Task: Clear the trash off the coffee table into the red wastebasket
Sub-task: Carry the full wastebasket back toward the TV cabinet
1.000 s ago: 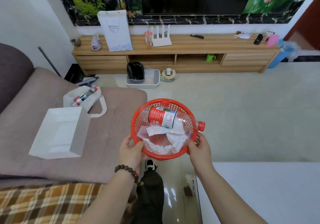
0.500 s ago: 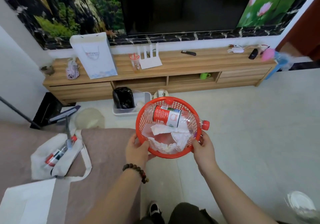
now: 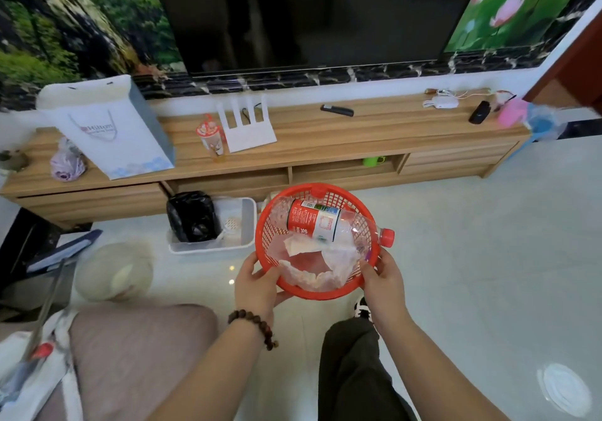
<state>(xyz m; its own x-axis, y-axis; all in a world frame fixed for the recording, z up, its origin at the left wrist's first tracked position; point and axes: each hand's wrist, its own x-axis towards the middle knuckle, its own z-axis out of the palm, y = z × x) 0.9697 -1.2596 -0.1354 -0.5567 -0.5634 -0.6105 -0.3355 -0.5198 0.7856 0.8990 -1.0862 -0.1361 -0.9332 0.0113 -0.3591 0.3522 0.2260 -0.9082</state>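
I hold the red wastebasket (image 3: 329,294) in the air in front of me with both hands. My left hand (image 3: 257,283) grips its near left rim, and my right hand (image 3: 384,280) grips its near right rim. A clear plastic bottle (image 3: 321,223) with a red label and red cap lies across the top of the basket, its cap sticking out over the right rim. Crumpled white tissue (image 3: 321,262) sits under it inside. The coffee table is out of view.
A long wooden TV cabinet (image 3: 293,147) runs across ahead under the television. A white tray (image 3: 242,241) with a black bag (image 3: 192,218) sits on the floor before it. The sofa arm (image 3: 130,355) is at lower left. Pale tiled floor (image 3: 488,257) spreads to the right.
My view has swung up and forward from the sofa and table edge towards the TV cabinet. The basket stays gripped in both hands, its contents unchanged.
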